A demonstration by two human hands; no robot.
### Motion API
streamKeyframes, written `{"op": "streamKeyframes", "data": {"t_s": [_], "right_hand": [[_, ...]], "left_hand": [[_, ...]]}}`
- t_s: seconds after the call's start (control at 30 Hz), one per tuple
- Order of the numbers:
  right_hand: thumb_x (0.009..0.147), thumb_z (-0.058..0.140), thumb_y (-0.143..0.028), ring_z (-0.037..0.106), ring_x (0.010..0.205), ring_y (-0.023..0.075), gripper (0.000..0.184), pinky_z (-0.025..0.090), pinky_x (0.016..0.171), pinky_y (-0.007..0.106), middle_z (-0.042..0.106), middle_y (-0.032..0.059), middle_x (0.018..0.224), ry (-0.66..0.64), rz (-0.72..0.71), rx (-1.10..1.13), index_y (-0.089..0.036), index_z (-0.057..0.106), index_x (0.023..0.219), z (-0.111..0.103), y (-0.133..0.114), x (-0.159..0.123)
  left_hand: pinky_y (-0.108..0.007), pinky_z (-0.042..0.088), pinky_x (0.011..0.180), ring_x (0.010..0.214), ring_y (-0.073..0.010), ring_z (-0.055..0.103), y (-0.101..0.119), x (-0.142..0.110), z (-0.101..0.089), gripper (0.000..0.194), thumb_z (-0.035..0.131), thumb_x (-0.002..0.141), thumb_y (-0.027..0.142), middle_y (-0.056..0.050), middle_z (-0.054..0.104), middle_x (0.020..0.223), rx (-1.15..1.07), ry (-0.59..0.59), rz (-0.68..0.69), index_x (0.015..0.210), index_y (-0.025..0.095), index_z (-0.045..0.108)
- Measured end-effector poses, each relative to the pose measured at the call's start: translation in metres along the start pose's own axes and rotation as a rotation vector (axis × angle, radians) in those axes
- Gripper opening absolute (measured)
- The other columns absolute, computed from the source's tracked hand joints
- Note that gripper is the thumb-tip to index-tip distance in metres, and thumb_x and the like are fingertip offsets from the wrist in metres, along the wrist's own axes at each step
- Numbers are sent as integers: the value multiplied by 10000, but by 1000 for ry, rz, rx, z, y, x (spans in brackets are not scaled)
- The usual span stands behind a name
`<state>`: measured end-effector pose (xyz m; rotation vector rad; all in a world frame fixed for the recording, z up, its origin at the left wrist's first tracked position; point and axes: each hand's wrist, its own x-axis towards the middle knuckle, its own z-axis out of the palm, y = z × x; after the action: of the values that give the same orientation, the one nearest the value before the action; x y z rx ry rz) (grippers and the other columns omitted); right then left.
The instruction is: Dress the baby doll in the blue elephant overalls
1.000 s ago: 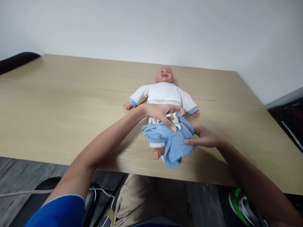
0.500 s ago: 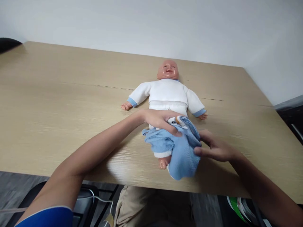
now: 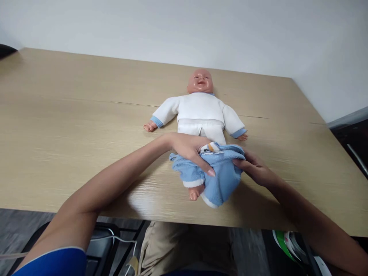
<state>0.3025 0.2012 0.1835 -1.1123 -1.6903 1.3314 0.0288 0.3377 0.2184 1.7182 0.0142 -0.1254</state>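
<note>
A baby doll (image 3: 200,107) in a white top with blue cuffs lies face up on the table, its feet toward me. Light blue doll pants (image 3: 225,180) with white hems are bunched over its lower legs. One bare foot (image 3: 194,193) pokes out of the left pant leg; the other foot is hidden inside the fabric. My left hand (image 3: 191,149) lies across the doll's thighs, its thumb over the waistband and its fingers mostly tucked behind the cloth. On the right side, my right hand (image 3: 254,168) pinches the waistband edge between thumb and fingers.
The wooden table (image 3: 71,142) has its near edge just in front of my lap. A pale wall (image 3: 143,30) rises behind it. Below the edge are a black chair (image 3: 100,245) with a white cable and, at right, some green and white rolls (image 3: 287,245).
My right hand has moved up along the pants and now grips their waistband. The right pant leg has been drawn up a little, and its white hem shows more.
</note>
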Motion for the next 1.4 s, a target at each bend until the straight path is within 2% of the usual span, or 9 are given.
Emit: {"op": "streamKeyframes", "data": {"t_s": [0.13,0.37,0.57,0.67,0.77,0.87,1.07,1.23,1.4], "right_hand": [[1044,869,-748,788,1080,295,603,701,931,382,824,77,1177,-139,12,-27,-276,822,1416,3,-7,-2],[1055,907,-625,581,728,150,502,525,684,257,631,-4,806,-211,-7,-23,-193,720,880,8,-14,0],[936,975,-754,623,794,192,543,576,740,302,678,11,895,-24,104,226,-256,780,1034,5,7,0],[930,971,-776,623,811,191,564,581,744,297,671,8,917,-36,149,257,-269,779,1083,6,10,0],[987,932,-758,598,791,169,557,572,723,271,641,1,891,-161,149,242,-236,743,1033,5,3,0],[1031,927,-675,620,819,152,517,557,743,240,669,2,917,-339,113,235,-187,760,1058,1,-8,1],[903,1080,-467,729,949,178,394,614,909,253,810,28,1006,-533,24,179,-167,852,1018,-7,-13,3],[925,1039,-427,688,820,162,319,627,815,259,757,1,900,-460,91,301,-190,840,1003,-7,-8,0],[888,1036,-515,699,827,173,397,632,846,285,735,-6,888,-233,227,487,-213,794,971,-2,-2,-3]], "left_hand": [[-393,717,1104,1129,-300,842,-4,-2,0,362,1010,934,501,-42,895,1194,3,115,41,1170,246,910],[-409,741,1049,1071,-298,855,-2,-5,2,346,985,957,530,-50,893,1131,-26,154,37,1128,238,913],[-463,793,896,963,-341,888,9,-9,9,413,988,964,625,-104,891,1024,-182,-135,-167,1059,229,921],[-461,791,903,946,-341,886,7,-9,10,416,1026,925,604,-101,894,1009,-143,-77,-143,1039,220,916],[-438,758,1063,1091,-325,873,-1,-8,4,391,1047,898,538,-66,904,1128,17,93,-34,1081,221,908],[-417,693,1194,1239,-317,850,-7,-8,-2,356,948,1008,513,-78,898,1252,61,107,27,1171,200,906],[-349,712,1062,1090,-280,847,0,-6,2,371,1007,962,510,-69,897,1115,37,97,26,1083,172,914],[-317,739,823,908,-260,854,3,-13,12,412,1009,963,540,-88,886,1031,-122,29,-38,1082,166,882],[-412,782,879,913,-314,895,8,-22,18,513,1034,941,576,-129,894,1028,-348,-158,-163,1239,183,894]]}}
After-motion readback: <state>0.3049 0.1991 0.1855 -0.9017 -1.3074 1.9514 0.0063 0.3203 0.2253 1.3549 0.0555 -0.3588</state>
